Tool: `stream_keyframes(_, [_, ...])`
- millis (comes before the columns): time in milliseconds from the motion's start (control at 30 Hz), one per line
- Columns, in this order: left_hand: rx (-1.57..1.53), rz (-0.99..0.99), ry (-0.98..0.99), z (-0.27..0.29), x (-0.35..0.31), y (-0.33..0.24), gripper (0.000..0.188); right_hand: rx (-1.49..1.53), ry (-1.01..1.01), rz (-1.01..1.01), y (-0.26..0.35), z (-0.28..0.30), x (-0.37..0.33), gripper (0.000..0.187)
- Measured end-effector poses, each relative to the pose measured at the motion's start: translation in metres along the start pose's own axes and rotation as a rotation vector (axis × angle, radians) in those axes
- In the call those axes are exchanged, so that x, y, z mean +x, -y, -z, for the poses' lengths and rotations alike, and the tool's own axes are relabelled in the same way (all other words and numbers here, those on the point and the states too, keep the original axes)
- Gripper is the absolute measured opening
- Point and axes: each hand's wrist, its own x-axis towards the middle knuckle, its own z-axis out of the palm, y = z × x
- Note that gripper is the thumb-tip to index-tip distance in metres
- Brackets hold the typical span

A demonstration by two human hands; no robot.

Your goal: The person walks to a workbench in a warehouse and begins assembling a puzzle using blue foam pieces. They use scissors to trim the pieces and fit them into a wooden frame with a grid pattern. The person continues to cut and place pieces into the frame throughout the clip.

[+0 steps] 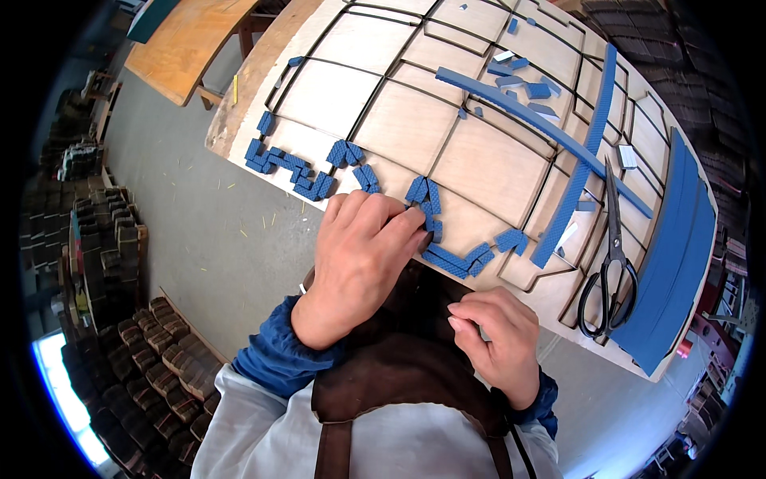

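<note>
A wooden die board (319, 96) with dark blade lines lies across the bench. Along its near edge run short blue foam pieces (309, 182). My left hand (361, 259) is closed, its fingertips pressed around a blue foam piece (436, 230) at the edge; part of that piece is hidden by the fingers. In front of my body, off the board, my right hand (501, 339) is loosely curled, with nothing visible in it. The nearest foam to it is an angled run (459, 262) at the board's edge.
Black-handled scissors (613, 259) lie at the board's right, beside wide blue foam sheets (666, 255). Long foam strips (511, 108) cross there, with loose offcuts (538, 90) behind. A wooden table (187, 48) stands far left; stacked dark boards (152, 359) rest on the floor at left.
</note>
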Motion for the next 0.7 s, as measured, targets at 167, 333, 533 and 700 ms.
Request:
stream_keyframes(167, [-0.011, 0.009, 0.013, 0.001, 0.0, 0.0, 0.027, -0.023, -0.003, -0.008, 0.003, -0.003, -0.001, 0.021])
stream_keyframes(333, [-0.07, 0.018, 0.036, 0.001, 0.0, 0.009, 0.032, -0.083, -0.038, -0.031, 0.01, 0.001, 0.002, 0.02])
stream_keyframes(533, [-0.567, 0.215, 0.052, 0.023, 0.007, 0.022, 0.023, -0.237, -0.144, -0.06, 0.011, -0.003, 0.016, 0.017])
stream_keyframes(700, [-1.498, 0.108, -0.183, 0.093, 0.021, -0.011, 0.026, -0.379, -0.178, -0.107, 0.013, -0.015, 0.036, 0.015])
